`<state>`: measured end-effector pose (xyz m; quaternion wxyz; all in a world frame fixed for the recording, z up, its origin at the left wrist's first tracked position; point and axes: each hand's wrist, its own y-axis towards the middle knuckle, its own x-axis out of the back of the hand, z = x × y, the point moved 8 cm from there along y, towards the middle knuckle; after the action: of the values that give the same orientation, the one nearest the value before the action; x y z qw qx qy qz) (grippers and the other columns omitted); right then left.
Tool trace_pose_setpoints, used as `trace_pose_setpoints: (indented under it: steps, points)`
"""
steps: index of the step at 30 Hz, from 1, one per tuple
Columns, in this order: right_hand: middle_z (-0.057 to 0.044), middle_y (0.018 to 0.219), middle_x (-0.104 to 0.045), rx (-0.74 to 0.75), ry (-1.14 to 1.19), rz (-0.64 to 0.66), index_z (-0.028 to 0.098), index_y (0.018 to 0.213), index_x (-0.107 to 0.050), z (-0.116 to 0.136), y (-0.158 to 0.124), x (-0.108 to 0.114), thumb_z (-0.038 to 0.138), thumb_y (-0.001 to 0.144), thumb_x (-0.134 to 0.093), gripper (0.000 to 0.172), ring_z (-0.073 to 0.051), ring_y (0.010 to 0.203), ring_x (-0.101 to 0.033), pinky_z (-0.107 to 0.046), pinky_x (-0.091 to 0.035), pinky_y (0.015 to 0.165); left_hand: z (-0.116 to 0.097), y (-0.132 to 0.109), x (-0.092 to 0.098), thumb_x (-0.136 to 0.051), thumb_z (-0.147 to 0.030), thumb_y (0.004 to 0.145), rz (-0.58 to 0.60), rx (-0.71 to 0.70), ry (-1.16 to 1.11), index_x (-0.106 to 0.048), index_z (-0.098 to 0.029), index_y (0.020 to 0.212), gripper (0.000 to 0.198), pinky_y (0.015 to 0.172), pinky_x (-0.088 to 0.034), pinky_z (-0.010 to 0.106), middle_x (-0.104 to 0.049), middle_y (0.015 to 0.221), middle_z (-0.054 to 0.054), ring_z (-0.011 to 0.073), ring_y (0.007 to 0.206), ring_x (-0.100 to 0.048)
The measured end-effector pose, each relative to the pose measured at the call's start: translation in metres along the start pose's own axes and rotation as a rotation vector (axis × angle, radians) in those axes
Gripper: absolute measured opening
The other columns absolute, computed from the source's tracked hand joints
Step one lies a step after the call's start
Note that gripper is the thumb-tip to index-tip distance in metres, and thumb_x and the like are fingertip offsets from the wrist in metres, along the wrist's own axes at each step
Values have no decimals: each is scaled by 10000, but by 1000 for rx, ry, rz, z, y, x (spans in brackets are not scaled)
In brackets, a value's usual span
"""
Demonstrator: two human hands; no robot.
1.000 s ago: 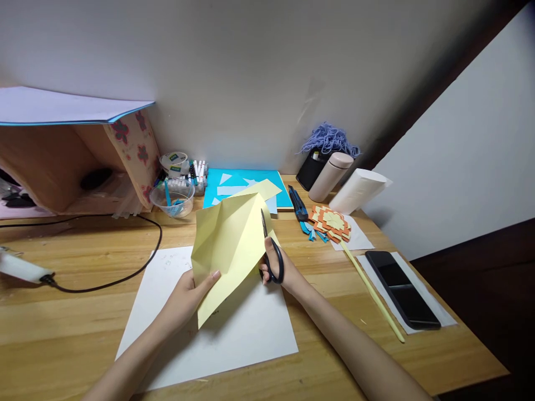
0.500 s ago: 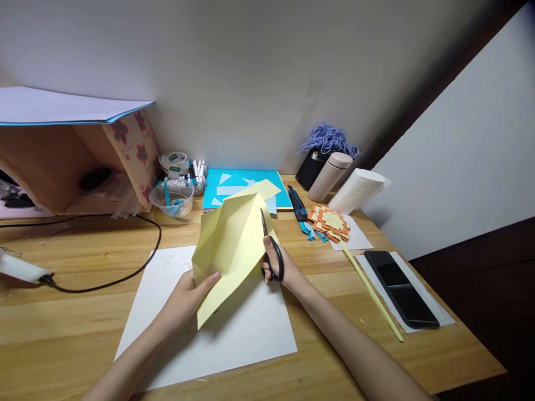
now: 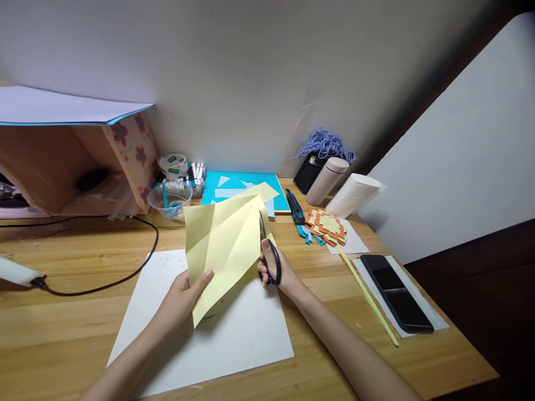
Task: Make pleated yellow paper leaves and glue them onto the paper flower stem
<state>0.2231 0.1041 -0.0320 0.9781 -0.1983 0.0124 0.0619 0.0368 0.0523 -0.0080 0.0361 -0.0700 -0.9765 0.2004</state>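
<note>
Right hand (image 3: 281,268) grips scissors (image 3: 262,225) on the right of the yellow paper (image 3: 225,239), pointing toward its far edge; left hand (image 3: 181,296) pinches its near left.

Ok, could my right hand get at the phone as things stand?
Probably not straight away: your right hand holds scissors. Otherwise the way looks free: the phone lies uncovered, with only a thin yellow stem between.

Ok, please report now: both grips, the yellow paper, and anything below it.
Left grip holding creased yellow paper. Right grip on black-handled scissors, visible blade over paper's right part. White sheet below, on wooden table.
</note>
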Motion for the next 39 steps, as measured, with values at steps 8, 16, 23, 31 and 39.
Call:
trace_pose_setpoints:
  steps: [8, 16, 23, 31, 39]
  points:
    - [117, 372, -362, -7, -6, -21, 209, 691, -359, -5, 3, 1, 897, 538, -334, 705, -57, 228, -378, -190, -396, 252, 3, -1, 2, -619, -562, 685, -73, 18, -22, -635, -135, 1028, 548, 517, -457, 279, -706, 785, 79, 233, 638, -622]
    - [123, 379, -340, 4, -20, -13, 197, 741, -408, 0, 0, 2, 889, 547, -335, 722, -51, 244, -359, -193, -408, 273, 0, -2, 1, -637, -501, 688, -32, 9, 3, -643, -158, 766, 351, 463, -403, 252, -636, 609, 23, 189, 556, -560]
    - [123, 375, -354, 4, -5, -24, 201, 795, -423, -4, 2, 5, 852, 601, -374, 681, -59, 246, -367, -195, -411, 265, 1, -1, -1, -648, -522, 683, -6, 0, -34, -648, -144, 866, 420, 531, -428, 257, -668, 734, 47, 203, 657, -586]
    - [126, 371, -348, 9, 7, -44, 211, 769, -402, -1, 0, 6, 839, 605, -399, 650, -61, 243, -363, -192, -397, 252, -1, -4, -3, -633, -572, 667, -67, -2, -36, -652, -151, 999, 537, 500, -419, 261, -675, 683, 53, 218, 631, -590]
    - [106, 351, -345, 53, -2, -27, 202, 721, -435, 0, 2, 4, 866, 606, -321, 683, -76, 250, -403, -206, -434, 282, -2, -5, -3, -633, -560, 673, -58, -19, -29, -665, -155, 932, 481, 531, -429, 261, -680, 728, 60, 226, 680, -596]
